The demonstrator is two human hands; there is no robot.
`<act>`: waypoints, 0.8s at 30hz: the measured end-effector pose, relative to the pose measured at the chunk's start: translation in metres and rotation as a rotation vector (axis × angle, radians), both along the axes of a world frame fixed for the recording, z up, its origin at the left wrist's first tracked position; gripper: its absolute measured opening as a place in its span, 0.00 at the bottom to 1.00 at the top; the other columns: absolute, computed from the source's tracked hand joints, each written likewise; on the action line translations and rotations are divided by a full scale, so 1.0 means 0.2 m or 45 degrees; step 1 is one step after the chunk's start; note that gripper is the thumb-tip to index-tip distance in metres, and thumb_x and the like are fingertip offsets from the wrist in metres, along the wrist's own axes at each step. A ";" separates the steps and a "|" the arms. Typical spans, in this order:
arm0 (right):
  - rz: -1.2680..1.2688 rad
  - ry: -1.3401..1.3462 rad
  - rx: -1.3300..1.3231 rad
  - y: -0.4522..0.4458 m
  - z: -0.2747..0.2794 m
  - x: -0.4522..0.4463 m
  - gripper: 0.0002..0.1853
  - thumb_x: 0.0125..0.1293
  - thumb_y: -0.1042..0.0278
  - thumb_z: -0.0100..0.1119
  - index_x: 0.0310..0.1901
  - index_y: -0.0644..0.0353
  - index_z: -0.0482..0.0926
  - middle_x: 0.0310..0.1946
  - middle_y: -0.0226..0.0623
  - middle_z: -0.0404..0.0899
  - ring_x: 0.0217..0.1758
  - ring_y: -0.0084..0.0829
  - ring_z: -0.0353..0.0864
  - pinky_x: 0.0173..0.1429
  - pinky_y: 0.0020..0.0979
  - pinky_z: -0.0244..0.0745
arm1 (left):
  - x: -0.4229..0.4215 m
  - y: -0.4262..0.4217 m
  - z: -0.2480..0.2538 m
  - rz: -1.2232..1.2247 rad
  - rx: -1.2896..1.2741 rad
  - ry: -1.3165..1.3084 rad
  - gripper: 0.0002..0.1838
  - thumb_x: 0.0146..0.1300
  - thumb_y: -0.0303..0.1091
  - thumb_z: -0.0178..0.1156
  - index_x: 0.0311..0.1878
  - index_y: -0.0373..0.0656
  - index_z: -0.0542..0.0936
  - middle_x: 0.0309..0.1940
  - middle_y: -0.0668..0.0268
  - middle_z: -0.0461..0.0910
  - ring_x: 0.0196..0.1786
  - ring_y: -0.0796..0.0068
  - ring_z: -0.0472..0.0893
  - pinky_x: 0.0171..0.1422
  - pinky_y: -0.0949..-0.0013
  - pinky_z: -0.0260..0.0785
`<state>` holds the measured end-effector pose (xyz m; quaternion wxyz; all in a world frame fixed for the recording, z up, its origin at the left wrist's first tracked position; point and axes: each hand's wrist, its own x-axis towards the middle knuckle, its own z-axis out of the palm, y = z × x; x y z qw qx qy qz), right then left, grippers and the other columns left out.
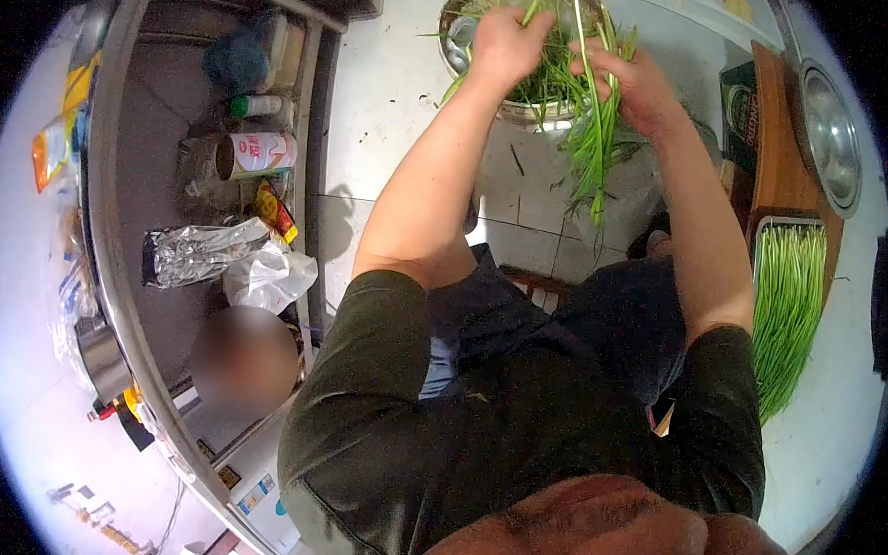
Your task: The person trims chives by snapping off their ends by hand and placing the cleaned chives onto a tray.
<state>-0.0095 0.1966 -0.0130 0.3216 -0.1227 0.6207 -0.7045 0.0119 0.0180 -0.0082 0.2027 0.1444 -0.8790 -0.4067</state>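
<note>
My left hand (509,47) is closed, pinching a few green stalks over the near-left part of a round container. My right hand (635,86) is wrapped around a bunch of long chives (592,151), whose green leaves hang down toward my knees. Beneath both hands stands the round container (540,113), with loose green leaves and pale scraps in it. Some of its contents are hidden by my hands. On my right, a tray (790,222) holds many chives laid side by side, pale ends facing away from me.
A metal basin (828,137) stands beyond the tray, near a wooden board (774,132) and a dark box (737,110). To my left, a shelf holds a can (262,157), foil packaging (205,253) and a white plastic bag (271,276). Bits of debris lie on the tiled floor (382,85).
</note>
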 end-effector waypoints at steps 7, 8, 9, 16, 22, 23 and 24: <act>0.049 0.019 -0.023 0.00 -0.01 0.00 0.20 0.67 0.60 0.58 0.56 0.61 0.78 0.36 0.31 0.81 0.24 0.14 0.65 0.32 0.20 0.66 | 0.02 -0.05 0.01 -0.155 0.156 0.022 0.21 0.59 0.49 0.64 0.38 0.36 0.84 0.27 0.49 0.81 0.31 0.54 0.81 0.41 0.59 0.72; 0.048 0.019 -0.015 0.00 -0.01 0.00 0.20 0.67 0.60 0.58 0.56 0.61 0.78 0.36 0.31 0.81 0.24 0.14 0.65 0.32 0.20 0.65 | 0.01 -0.06 -0.02 -0.162 0.221 0.016 0.21 0.59 0.48 0.64 0.38 0.36 0.84 0.27 0.51 0.81 0.30 0.58 0.80 0.41 0.61 0.72; 0.047 0.016 -0.007 -0.01 0.00 0.01 0.20 0.66 0.60 0.58 0.55 0.61 0.79 0.36 0.32 0.81 0.24 0.14 0.65 0.32 0.20 0.65 | 0.02 -0.05 0.01 -0.167 0.285 0.011 0.21 0.58 0.48 0.65 0.39 0.36 0.84 0.27 0.54 0.81 0.30 0.62 0.80 0.40 0.63 0.72; 0.018 0.038 0.052 -0.02 -0.02 0.01 0.19 0.66 0.59 0.57 0.52 0.63 0.81 0.36 0.34 0.82 0.23 0.14 0.65 0.30 0.20 0.62 | 0.03 -0.02 0.03 -0.390 0.683 -0.156 0.16 0.57 0.42 0.69 0.37 0.36 0.84 0.24 0.69 0.80 0.29 0.80 0.75 0.35 0.70 0.69; 0.050 0.003 -0.024 -0.04 -0.10 -0.02 0.18 0.65 0.50 0.58 0.42 0.59 0.81 0.27 0.31 0.82 0.21 0.17 0.65 0.29 0.26 0.61 | 0.02 -0.05 0.01 -0.370 0.761 -0.208 0.16 0.57 0.42 0.69 0.35 0.34 0.84 0.22 0.69 0.79 0.26 0.80 0.74 0.31 0.71 0.67; 0.058 0.040 0.015 -0.03 -0.11 -0.03 0.18 0.65 0.50 0.58 0.41 0.59 0.82 0.25 0.30 0.80 0.21 0.18 0.64 0.29 0.26 0.61 | 0.02 -0.06 0.01 -0.371 0.767 -0.215 0.17 0.57 0.42 0.68 0.34 0.34 0.84 0.23 0.70 0.79 0.26 0.80 0.73 0.31 0.71 0.67; 0.067 0.077 0.055 -0.03 -0.11 -0.03 0.18 0.65 0.50 0.58 0.40 0.58 0.82 0.23 0.28 0.78 0.20 0.18 0.64 0.29 0.26 0.61 | 0.02 -0.06 0.00 -0.364 0.763 -0.202 0.17 0.58 0.42 0.68 0.34 0.35 0.84 0.22 0.70 0.78 0.25 0.80 0.73 0.30 0.70 0.66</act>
